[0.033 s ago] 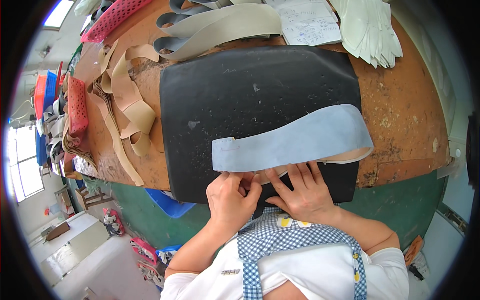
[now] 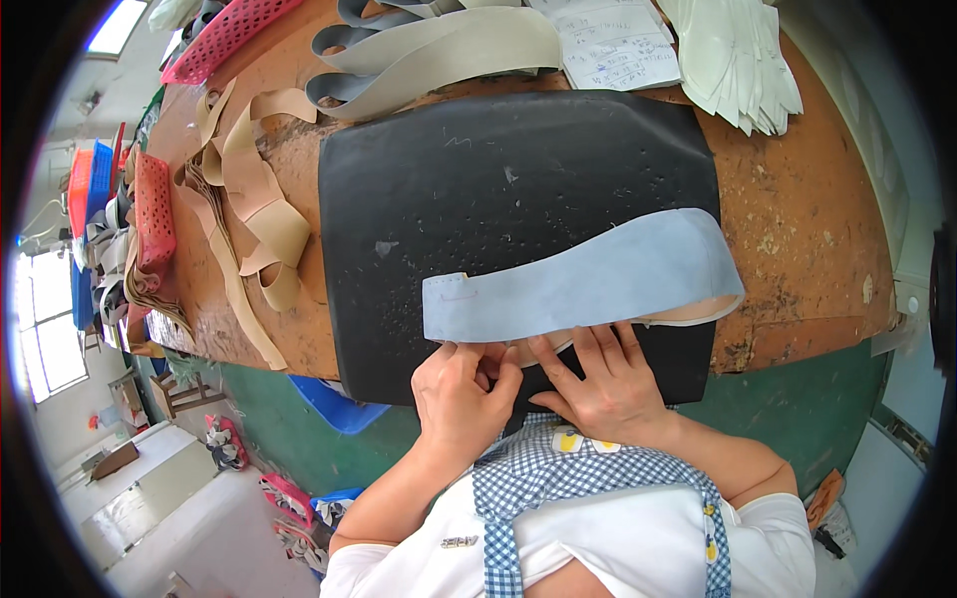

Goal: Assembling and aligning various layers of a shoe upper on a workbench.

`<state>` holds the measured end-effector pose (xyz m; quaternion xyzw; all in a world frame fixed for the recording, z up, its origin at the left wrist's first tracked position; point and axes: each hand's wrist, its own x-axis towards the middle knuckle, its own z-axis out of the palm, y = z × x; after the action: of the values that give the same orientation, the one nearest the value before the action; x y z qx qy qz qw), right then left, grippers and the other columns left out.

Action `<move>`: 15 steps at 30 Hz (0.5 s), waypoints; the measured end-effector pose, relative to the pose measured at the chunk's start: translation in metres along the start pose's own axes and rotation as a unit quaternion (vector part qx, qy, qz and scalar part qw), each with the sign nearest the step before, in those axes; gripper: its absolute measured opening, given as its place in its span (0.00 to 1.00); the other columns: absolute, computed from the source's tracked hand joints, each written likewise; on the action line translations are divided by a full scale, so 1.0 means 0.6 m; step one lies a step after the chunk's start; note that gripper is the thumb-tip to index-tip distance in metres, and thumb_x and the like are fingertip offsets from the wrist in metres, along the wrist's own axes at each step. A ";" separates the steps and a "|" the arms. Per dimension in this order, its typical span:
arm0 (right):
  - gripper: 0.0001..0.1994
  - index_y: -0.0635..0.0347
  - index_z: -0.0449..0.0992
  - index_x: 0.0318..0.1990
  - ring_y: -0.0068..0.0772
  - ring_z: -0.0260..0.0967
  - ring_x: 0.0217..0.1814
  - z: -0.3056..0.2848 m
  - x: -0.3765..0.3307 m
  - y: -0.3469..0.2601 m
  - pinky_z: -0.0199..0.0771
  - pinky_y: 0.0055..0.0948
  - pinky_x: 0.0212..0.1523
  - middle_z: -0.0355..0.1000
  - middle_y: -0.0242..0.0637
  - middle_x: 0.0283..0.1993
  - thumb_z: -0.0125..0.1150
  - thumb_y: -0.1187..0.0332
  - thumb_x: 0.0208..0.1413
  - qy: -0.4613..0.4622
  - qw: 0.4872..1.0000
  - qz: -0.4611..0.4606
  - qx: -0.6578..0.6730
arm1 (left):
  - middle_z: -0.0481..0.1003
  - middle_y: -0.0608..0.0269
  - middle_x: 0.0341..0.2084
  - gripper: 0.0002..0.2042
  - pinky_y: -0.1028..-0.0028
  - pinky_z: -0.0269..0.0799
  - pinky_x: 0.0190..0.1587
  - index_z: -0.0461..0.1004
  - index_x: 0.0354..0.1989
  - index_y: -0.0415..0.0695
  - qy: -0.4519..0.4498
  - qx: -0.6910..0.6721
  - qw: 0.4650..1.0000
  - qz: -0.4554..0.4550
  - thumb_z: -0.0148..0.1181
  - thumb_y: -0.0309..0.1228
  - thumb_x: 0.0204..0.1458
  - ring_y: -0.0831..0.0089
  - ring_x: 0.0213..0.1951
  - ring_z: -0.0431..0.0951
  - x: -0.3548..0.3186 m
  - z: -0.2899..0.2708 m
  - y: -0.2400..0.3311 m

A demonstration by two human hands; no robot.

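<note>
A long light-blue strip (image 2: 578,289), perhaps leather or fabric, lies folded back on itself in a loop on the black mat (image 2: 498,179). Its tan inner side and pale edge show along the lower right. Small marks run along its squared left end. My left hand (image 2: 462,394) is closed, with thumb and fingers pinched together at the lower edge near that end; its fingertips are partly hidden under the strip. Beside it, my right hand (image 2: 610,384) lies with fingers stretched and spread, the tips on the tan under-layer below the blue edge.
Tan strips (image 2: 264,214) lie in loose folds on the worn wooden table (image 2: 797,259) at left. Grey looped strips (image 2: 449,60), written papers (image 2: 618,45) and a stack of white pieces (image 2: 738,65) sit along the back. Pink baskets (image 2: 155,209) stand further left, and a blue bin (image 2: 339,404) shows below the table edge.
</note>
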<state>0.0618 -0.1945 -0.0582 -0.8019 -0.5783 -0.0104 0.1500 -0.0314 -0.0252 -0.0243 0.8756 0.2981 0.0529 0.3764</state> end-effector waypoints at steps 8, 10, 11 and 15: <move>0.34 0.47 0.72 0.66 0.58 0.67 0.60 0.000 0.003 -0.003 0.57 0.62 0.68 0.69 0.59 0.55 0.55 0.39 0.57 -0.008 1.000 -0.004 -0.004 | 0.76 0.62 0.19 0.05 0.73 0.70 0.22 0.78 0.29 0.40 0.027 0.002 1.000 0.007 0.68 0.26 0.46 0.73 0.16 0.74 -0.003 0.004 0.000; 0.34 0.46 0.72 0.66 0.58 0.67 0.60 -0.003 0.006 -0.004 0.58 0.62 0.68 0.69 0.59 0.55 0.53 0.38 0.58 -0.010 1.000 -0.006 -0.015 | 0.76 0.62 0.19 0.06 0.73 0.70 0.22 0.78 0.29 0.40 0.030 -0.001 1.000 0.007 0.69 0.26 0.46 0.73 0.16 0.74 -0.004 0.007 0.001; 0.34 0.45 0.72 0.66 0.58 0.67 0.59 -0.004 0.006 -0.005 0.58 0.62 0.68 0.69 0.59 0.54 0.51 0.37 0.58 -0.010 1.000 -0.009 -0.027 | 0.76 0.62 0.19 0.06 0.74 0.70 0.21 0.78 0.29 0.39 0.035 -0.004 0.999 0.008 0.69 0.26 0.46 0.73 0.16 0.74 -0.005 0.008 0.001; 0.34 0.45 0.72 0.66 0.58 0.67 0.59 -0.004 0.008 -0.003 0.58 0.62 0.67 0.69 0.59 0.53 0.48 0.36 0.59 -0.012 0.999 -0.013 -0.036 | 0.76 0.61 0.20 0.07 0.74 0.70 0.22 0.78 0.29 0.39 0.039 -0.013 0.999 0.010 0.70 0.26 0.45 0.73 0.16 0.74 -0.005 0.010 -0.002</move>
<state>0.0623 -0.1904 -0.0548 -0.7992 -0.5897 -0.0234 0.1139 -0.0322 -0.0299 -0.0288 0.8706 0.3030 0.0946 0.3758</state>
